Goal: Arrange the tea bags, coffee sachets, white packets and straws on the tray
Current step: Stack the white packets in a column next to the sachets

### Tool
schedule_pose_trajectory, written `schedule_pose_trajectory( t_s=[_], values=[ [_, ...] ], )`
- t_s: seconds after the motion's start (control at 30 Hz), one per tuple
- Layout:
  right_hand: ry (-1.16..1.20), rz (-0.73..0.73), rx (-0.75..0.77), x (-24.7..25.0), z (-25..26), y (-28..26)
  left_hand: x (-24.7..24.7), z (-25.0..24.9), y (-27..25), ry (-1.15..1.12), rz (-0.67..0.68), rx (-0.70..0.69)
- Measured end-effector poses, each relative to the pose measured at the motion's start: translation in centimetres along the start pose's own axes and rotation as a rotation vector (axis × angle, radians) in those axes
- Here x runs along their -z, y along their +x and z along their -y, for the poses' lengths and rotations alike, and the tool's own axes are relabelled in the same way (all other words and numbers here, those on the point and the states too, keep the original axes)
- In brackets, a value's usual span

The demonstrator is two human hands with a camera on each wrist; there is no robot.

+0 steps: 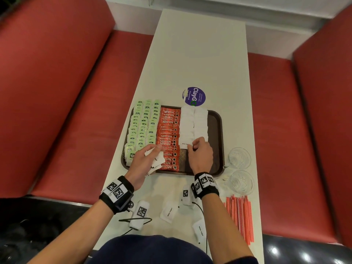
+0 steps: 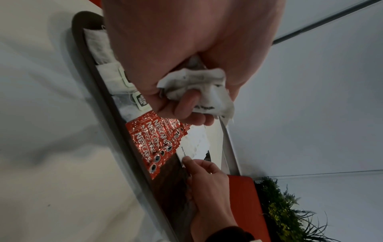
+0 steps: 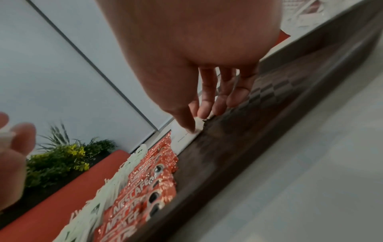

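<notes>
Both forearms are bare up to the wrists. The left hand (image 1: 142, 161), left of the frame's centre, has a broad black wristband (image 1: 116, 195) behind it, carrying white square tags printed with black block patterns and a black box-like unit with a small round lens. The right hand (image 1: 200, 157), just right of centre, has a matching black band (image 1: 204, 184) with the same kind of patterned white tags. At the bottom centre of the head view, dark navy clothing (image 1: 152, 250) covers the body.

seating: red padded benches (image 1: 57, 92) both sides | table: long white top (image 1: 200, 54) | greenery: leafy plant (image 3: 62, 157)
</notes>
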State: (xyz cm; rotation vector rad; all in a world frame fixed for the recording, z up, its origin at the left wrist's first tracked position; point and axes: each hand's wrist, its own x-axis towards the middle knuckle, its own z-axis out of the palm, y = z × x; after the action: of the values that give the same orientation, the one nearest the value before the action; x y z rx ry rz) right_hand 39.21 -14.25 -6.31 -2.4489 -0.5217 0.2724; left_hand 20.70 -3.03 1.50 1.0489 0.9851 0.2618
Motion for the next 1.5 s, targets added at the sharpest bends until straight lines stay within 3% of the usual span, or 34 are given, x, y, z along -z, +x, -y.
schedule_pose_trajectory(
  t_s=[0.13, 0.23, 0.4, 0.53, 0.8, 0.97, 1.23, 1.37, 1.5],
  values=[
    [-0.022, 0.026, 0.011, 0.4, 0.4, -0.4, -0.3, -0.3, -0.1, 0.013, 0.011, -0.01],
    [0.17, 0.082, 0.011, 2.2, 2.1, -1.2, -0.5, -0.5, -0.2, 0.014, 0.029, -0.044],
    [0.488, 0.467, 0.007, 6.3, 5.9, -5.5, -1.3, -0.5, -0.5, 0.056, -0.002, -0.182],
    [0.552, 0.559, 0.021, 6.0, 5.9, -7.0, -2.2, -0.3, -0.4, 0.042, -0.013, -0.24],
    [0.785, 0.438, -0.1, 8.0, 5.3, -6.4, -2.1, -0.2, -1.2, 0.039, 0.093, -0.231],
    [0.851, 0.385, -0.076, 9.0, 4.9, -6.3, -2.1, -0.3, -1.4, 0.098, 0.143, -0.236],
    [0.905, 0.385, -0.117, 9.4, 4.0, -6.6, -2.8, -0.2, -1.0, 0.124, 0.111, -0.267],
    [0.865, 0.223, -0.166, 9.9, 2.1, -4.9, -2.5, 0.0, -0.5, 0.144, 0.085, -0.291],
    [0.684, 0.015, -0.201, 11.0, -0.9, -2.5, -1.9, 0.0, -0.4, 0.086, 0.043, -0.248]
  ],
)
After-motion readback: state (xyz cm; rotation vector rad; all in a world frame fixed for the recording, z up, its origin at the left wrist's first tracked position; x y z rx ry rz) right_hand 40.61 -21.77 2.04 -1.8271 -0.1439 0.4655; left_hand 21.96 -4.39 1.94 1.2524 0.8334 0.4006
